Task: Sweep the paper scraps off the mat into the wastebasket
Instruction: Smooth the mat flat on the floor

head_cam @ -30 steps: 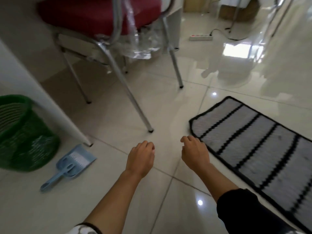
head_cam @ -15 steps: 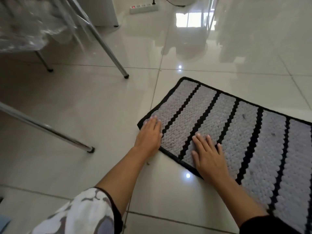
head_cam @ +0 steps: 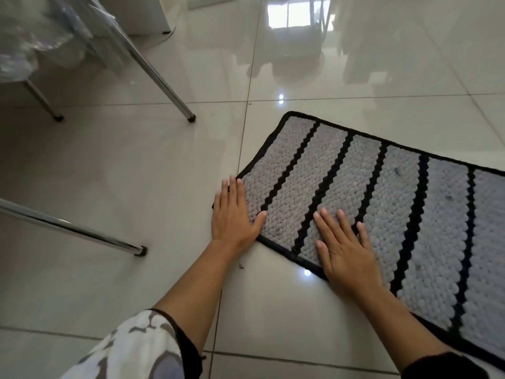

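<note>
A grey knobbly mat (head_cam: 382,192) with black stripes and a black border lies on the tiled floor at the right. My left hand (head_cam: 233,214) rests flat on the mat's near left corner, fingers together, holding nothing. My right hand (head_cam: 344,247) lies flat on the mat just inside its near edge, fingers spread. A few small dark specks (head_cam: 398,171) sit on the mat further right, and one tiny scrap (head_cam: 241,266) lies on the floor by my left wrist. The wastebasket is out of view.
Chrome chair legs stand on the floor at the left (head_cam: 138,248) and further back (head_cam: 191,117). Clear plastic wrap (head_cam: 32,47) hangs at the top left. A white power strip (head_cam: 210,1) lies at the top edge. Glossy tiles surround the mat.
The view swung right, away from the green basket and blue dustpan. Both hands went from hovering over the floor to lying flat on the mat's near left end.
</note>
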`<state>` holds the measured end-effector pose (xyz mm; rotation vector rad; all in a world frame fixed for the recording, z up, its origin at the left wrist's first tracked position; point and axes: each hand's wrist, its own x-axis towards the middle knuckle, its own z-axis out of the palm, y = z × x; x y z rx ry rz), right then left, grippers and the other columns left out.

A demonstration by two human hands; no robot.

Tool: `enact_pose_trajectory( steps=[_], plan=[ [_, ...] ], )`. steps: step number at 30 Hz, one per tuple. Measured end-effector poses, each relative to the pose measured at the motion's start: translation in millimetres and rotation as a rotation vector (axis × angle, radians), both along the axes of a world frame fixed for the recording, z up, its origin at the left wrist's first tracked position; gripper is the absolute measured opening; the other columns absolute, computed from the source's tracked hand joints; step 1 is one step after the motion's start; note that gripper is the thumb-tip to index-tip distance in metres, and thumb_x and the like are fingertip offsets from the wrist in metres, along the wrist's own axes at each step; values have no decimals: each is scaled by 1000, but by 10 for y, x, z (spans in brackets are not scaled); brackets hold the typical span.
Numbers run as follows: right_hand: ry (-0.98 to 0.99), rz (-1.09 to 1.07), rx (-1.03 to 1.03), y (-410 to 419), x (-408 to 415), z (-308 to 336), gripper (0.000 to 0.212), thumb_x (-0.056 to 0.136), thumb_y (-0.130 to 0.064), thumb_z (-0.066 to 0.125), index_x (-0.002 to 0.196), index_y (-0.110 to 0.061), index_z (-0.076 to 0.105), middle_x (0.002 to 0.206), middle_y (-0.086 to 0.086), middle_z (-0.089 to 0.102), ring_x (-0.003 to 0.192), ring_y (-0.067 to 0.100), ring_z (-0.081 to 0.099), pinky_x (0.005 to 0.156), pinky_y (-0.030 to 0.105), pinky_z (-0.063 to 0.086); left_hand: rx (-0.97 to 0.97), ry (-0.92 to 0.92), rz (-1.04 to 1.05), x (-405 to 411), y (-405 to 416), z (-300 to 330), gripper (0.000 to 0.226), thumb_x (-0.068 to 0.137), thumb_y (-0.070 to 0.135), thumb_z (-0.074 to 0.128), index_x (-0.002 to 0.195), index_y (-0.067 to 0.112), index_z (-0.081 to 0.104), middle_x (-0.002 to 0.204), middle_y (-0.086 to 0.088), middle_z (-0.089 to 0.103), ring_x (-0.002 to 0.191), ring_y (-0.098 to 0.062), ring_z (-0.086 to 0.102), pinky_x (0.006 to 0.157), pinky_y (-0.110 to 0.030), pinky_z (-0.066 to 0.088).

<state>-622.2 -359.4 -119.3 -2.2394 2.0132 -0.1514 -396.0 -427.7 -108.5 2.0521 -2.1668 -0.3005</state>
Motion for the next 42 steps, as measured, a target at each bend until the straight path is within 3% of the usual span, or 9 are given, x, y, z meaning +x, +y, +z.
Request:
enact_pose_trajectory(
  steps=[4,8,11,14,17,22,27,30,42],
  plan=[
    [5,5,-1,-16,4,5,53,90,-42,12,141,-29,13,150,-10,12,138,13,5,110,42,2,108,108,86,2,-104,-13,106,74,76,31,144,9,-11,157,-11,-11,145,-21,-11,115,-35,-6],
    [15,5,32,-22,-5,3,53,90,-45,7,141,-31,7,151,-10,8,138,12,1,109,40,-4,190,159,298,-113,-73,107,114,73,73,42,143,2,-13,155,-16,-15,144,-27,-14,117,-38,-5],
    [13,31,49,-31,-14,8,59,86,-51,-10,141,-32,2,151,-10,2,138,15,-5,108,39,-7,66,10,105,-151,29,93,92,85,61,31,142,7,-17,155,-15,-18,143,-25,-18,118,-41,-8],
    [2,55,77,-51,-11,22,67,77,-54,-24,139,-34,-9,148,-13,-13,136,14,-16,109,39,-11,125,-21,0,-29,24,75,85,86,64,22,143,14,-16,155,-14,-19,142,-23,-21,116,-38,-11],
    [-9,49,81,-21,-26,27,62,80,-52,-17,139,-34,-12,148,-13,-16,136,14,-18,110,41,-10,231,-16,-21,58,39,93,89,83,68,23,144,15,-15,155,-14,-18,143,-24,-18,116,-38,-8],
    [27,167,115,26,-215,69,65,77,-56,-22,138,-35,-13,148,-13,-14,136,15,-16,109,41,-10,213,-43,15,-18,373,62,88,86,65,18,142,9,-19,154,-16,-21,142,-25,-21,114,-37,-12],
    [56,-27,112,259,-197,127,63,77,-56,-17,136,-36,-18,147,-12,-19,134,19,-18,109,50,-5,243,-3,27,-54,626,74,86,88,61,19,140,6,-21,152,-17,-24,141,-27,-24,114,-38,-14],
    [-19,-196,156,496,-200,147,60,87,-60,-1,137,-32,-20,147,-7,-21,135,20,-21,110,51,-9,289,37,59,-83,867,87,88,87,61,21,139,7,-24,151,-17,-28,140,-27,-27,113,-39,-15],
    [-107,-128,332,1116,-477,223,62,87,-62,13,134,-40,-21,145,-14,-26,133,17,-27,107,51,-17,366,86,185,-319,1832,161,90,87,62,22,138,7,-27,150,-18,-31,138,-27,-29,113,-40,-16]
  ],
)
